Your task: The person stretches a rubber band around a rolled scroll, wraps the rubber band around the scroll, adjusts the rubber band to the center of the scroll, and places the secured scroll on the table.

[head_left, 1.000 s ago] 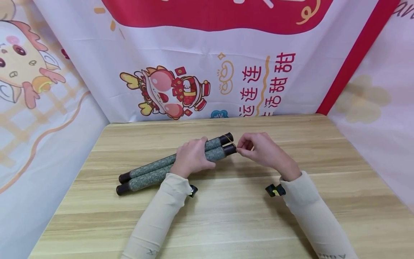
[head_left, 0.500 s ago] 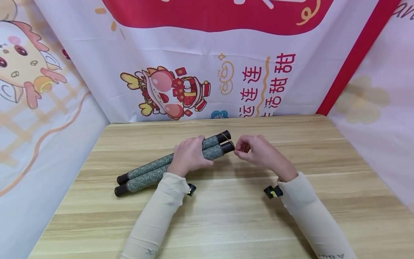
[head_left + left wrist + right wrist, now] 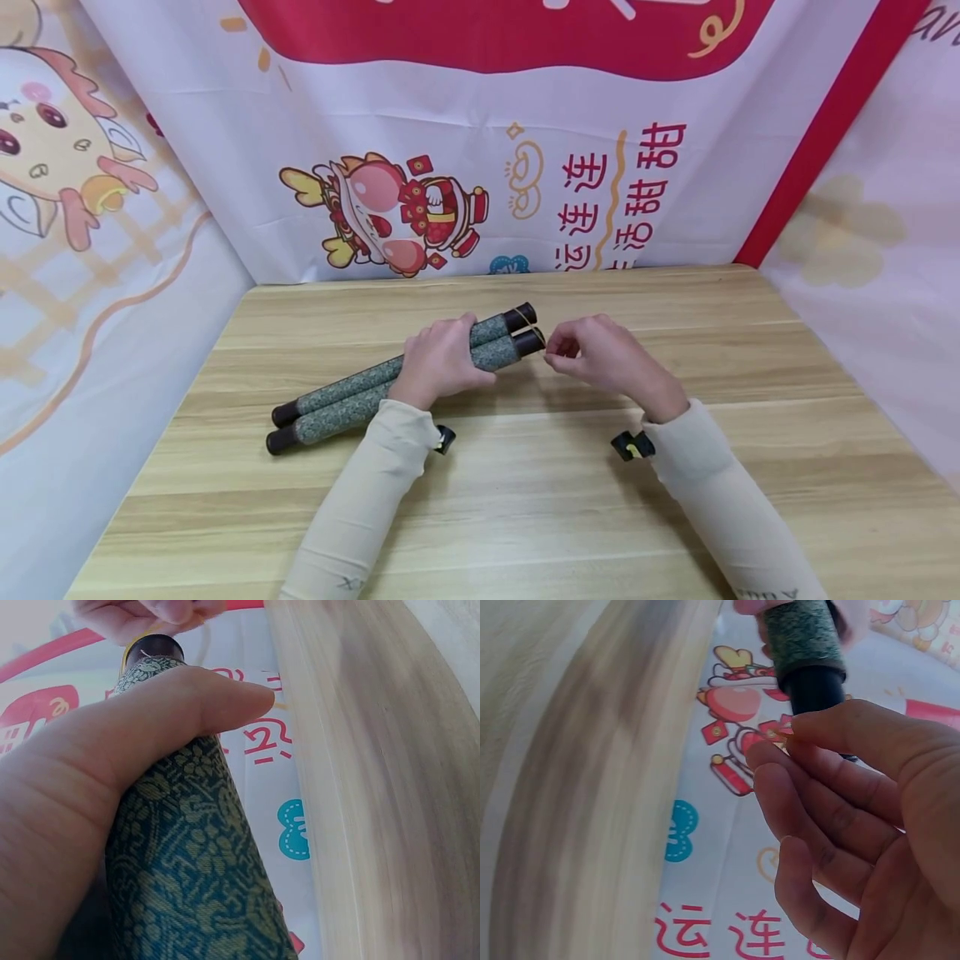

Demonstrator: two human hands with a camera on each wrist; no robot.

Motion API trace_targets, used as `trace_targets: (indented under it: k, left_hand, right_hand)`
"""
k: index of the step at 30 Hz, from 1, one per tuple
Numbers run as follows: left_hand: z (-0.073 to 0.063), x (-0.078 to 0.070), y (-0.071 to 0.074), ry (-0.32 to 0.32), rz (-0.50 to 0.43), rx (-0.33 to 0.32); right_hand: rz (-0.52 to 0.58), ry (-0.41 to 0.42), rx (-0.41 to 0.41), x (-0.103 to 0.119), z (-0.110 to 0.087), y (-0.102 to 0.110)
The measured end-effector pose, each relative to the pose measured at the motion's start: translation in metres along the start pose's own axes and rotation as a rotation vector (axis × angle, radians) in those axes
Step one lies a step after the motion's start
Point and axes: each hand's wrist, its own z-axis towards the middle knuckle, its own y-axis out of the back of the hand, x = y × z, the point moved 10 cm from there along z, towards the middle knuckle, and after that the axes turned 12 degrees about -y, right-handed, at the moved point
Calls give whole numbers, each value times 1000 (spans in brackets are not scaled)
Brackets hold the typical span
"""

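Note:
A scroll (image 3: 341, 419) wound into two parallel rolls lies slantwise on the table, its patterned green cloth ending in dark caps. My left hand (image 3: 441, 360) grips both rolls from above near their right ends; in the left wrist view the thumb lies across the green brocade (image 3: 195, 855). A thin yellowish rubber band (image 3: 530, 322) loops around the right end caps. My right hand (image 3: 603, 354) is just right of these caps and pinches the band between thumb and forefinger. In the right wrist view the fingertips are close to a dark cap (image 3: 815, 688).
The wooden table (image 3: 525, 500) reaches back to a white printed cloth (image 3: 465, 108) with red lettering and a cartoon figure. Printed cloths also hang at the left (image 3: 97, 275) and right (image 3: 870, 217). Each wrist carries a small black camera mount.
Both hands and the scroll have shifted slightly left since a second ago. Over the last half second they have barely moved, with the band still pinched.

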Motion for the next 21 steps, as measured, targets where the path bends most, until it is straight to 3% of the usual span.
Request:
trace_targets:
  k: [8, 21]
  left_hand:
    - [0, -2, -3, -5, -9, 14]
    - [1, -5, -6, -21, -2, 18]
  right_hand:
    - [-17, 4, 20, -2, 2, -9]
    - [-58, 53, 23, 22, -11, -3]
